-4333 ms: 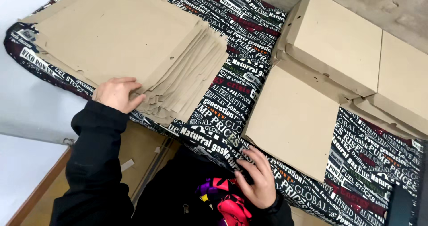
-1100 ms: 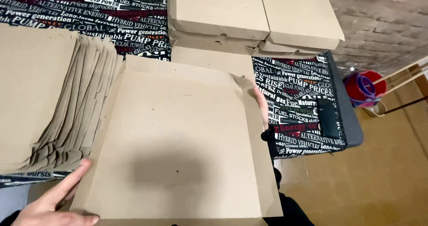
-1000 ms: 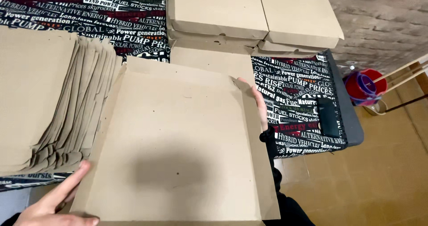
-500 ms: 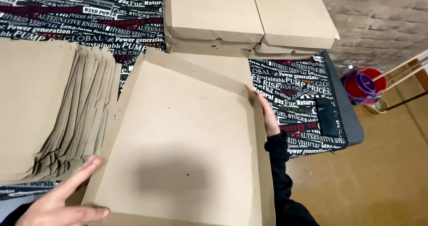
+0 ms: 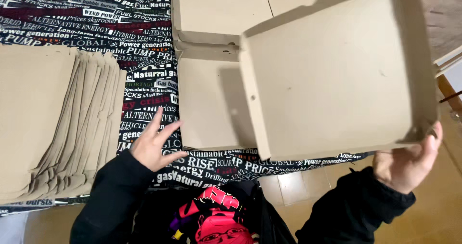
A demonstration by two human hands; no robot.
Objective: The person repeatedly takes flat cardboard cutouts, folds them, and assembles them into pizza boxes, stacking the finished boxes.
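My right hand [image 5: 408,162] grips the near right corner of a folded brown cardboard box tray [image 5: 337,75], lifted and tilted over the table's right side with its open face toward me. My left hand [image 5: 155,143] hovers with fingers spread above the printed black cloth, between the fanned stack of flat cardboard blanks [image 5: 53,119] and a flat cardboard sheet [image 5: 207,104]. It holds nothing. Both sleeves are black.
Finished closed cardboard boxes [image 5: 219,11] are stacked at the back of the table. The table wears a black cloth with white and red lettering [image 5: 120,27]. Tiled and wooden floor shows at the lower right [image 5: 288,186].
The box tray has swung up and to the right, carried by my right hand alone. My left hand let go of its near left edge and now hovers open over the cloth.
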